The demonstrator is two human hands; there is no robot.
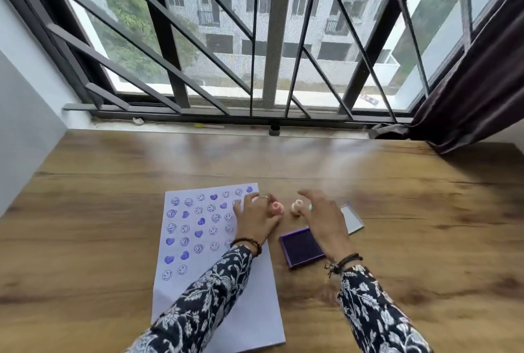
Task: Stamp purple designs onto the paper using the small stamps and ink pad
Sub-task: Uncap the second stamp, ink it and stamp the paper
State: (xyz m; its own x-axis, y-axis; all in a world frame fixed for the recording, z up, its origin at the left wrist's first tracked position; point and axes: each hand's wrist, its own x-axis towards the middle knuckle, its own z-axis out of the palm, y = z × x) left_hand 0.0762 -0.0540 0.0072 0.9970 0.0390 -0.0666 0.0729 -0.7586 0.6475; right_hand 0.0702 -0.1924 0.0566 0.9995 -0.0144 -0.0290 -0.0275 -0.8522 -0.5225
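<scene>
While our left hand (256, 218) closes its fingers around one small pink stamp (277, 208) at the paper's (198, 239) right edge, our right hand (323, 220) hovers with fingers spread, just beside a second stamp (296, 207) standing on the worktop (113, 182). We count two stamps and one open purple ink pad (302, 247), partly under that right hand. Purple smileys and hearts fill the paper; we read no writing.

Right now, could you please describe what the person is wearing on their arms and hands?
Both arms wear long dark navy sleeves with a white floral print. The left hand has a ring on one finger and a dark beaded bracelet at the wrist. The right hand has dark cord bracelets, with loose ends hanging at the wrist.
</scene>
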